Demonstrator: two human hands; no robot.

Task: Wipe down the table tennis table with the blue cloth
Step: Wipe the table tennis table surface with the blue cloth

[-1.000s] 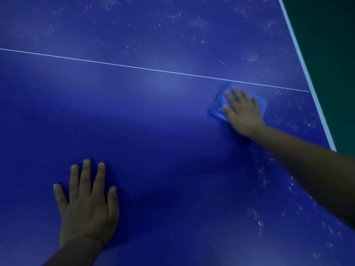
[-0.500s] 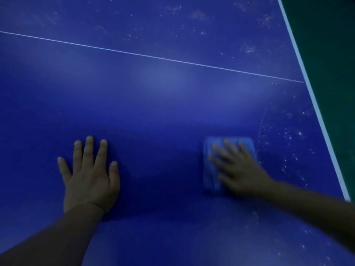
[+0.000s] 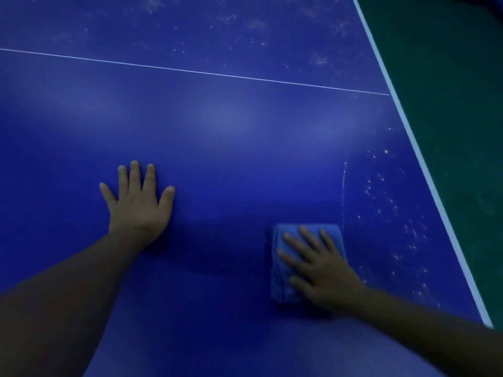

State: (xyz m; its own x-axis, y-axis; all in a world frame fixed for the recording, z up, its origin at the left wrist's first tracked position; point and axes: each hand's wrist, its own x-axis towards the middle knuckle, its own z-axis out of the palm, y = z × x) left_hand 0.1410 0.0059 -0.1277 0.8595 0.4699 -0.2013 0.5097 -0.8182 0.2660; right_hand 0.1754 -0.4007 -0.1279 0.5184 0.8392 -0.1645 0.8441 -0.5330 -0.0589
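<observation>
The left hand (image 3: 137,202) lies flat, palm down, on the smooth dark-blue table tennis table (image 3: 231,137), fingers spread and extended, gripping nothing; its forearm runs down to the lower left corner. A thin white centre line (image 3: 190,70) crosses the surface beyond both hands, from the left edge toward the right border. To the right of the left hand and nearer the viewer, the folded blue cloth (image 3: 283,268) lies flat on the table, and the right hand (image 3: 321,268) presses on it, palm down with fingers splayed, not curled around it. Pale dust specks (image 3: 386,197) dot the surface just right of the cloth and beyond the centre line. A light-blue edge stripe (image 3: 424,164) borders the table, with dark green floor (image 3: 462,104) outside it.
</observation>
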